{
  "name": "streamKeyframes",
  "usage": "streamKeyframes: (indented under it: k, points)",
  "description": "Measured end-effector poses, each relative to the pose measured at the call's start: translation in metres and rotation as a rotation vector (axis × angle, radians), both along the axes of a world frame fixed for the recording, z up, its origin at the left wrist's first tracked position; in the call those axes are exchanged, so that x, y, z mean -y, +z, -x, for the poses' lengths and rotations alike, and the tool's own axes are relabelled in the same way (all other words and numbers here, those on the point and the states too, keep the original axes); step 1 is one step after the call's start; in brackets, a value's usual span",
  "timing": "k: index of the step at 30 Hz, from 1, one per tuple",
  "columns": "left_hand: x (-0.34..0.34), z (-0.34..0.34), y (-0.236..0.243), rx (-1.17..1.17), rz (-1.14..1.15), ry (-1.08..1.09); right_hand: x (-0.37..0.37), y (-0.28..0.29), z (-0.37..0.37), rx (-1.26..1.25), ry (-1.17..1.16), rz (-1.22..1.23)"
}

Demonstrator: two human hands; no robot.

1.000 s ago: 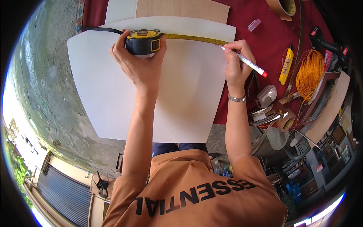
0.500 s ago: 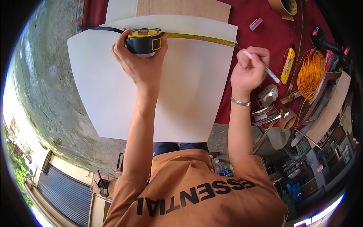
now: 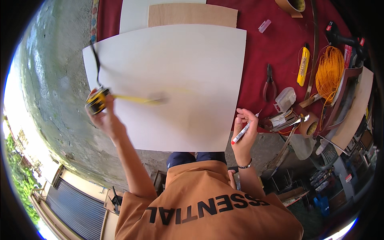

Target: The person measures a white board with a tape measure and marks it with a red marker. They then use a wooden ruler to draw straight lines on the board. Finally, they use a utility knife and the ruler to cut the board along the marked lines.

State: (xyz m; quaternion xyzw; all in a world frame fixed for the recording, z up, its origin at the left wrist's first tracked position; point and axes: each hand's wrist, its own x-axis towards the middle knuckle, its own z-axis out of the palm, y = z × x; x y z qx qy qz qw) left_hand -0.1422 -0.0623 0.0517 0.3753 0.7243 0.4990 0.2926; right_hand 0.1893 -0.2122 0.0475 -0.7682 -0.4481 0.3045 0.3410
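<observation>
A large white board [image 3: 180, 68] lies flat before me, its near edge at my lap. Past its left edge, my left hand [image 3: 107, 118] grips a black and yellow tape measure [image 3: 97, 102]. The yellow blade [image 3: 134, 99] sticks out to the right above the board, its free end blurred by motion. A black strap [image 3: 96, 60] trails up from the case. Beside the board's lower right edge, my right hand [image 3: 245, 134] holds a white pen with a red end [image 3: 241, 135] between bent fingers, its thin tip pointing away to the upper right.
On the red cloth [image 3: 256, 48] to the right lie a pen cap [image 3: 264, 26], pliers [image 3: 269, 82], a yellow cutter [image 3: 304, 66], orange cord [image 3: 330, 72], a clear plastic box [image 3: 285, 99] and tape rolls [image 3: 309, 127]. A brown wooden sheet [image 3: 192, 14] lies beyond the board.
My left hand has carried the tape measure left and nearer, its blade off the board's right edge and shortening. My right hand has drawn back toward me with the pen, uncovering the pliers.
</observation>
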Motion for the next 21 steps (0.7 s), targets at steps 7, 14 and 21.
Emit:
streamKeyframes:
  k: [7, 14, 21]
  points:
    - [0.039, 0.176, -0.031, 0.336, 0.165, -0.020, -0.003, 0.005, 0.020, 0.019, -0.041, 0.052]
    - [0.017, 0.151, -0.019, 0.485, 0.001, 0.052, -0.022, -0.003, 0.028, -0.188, -0.225, -0.195]
    - [-0.064, 0.128, 0.024, 0.219, -0.031, 0.046, -0.091, -0.008, 0.013, -0.214, -0.224, -0.344]
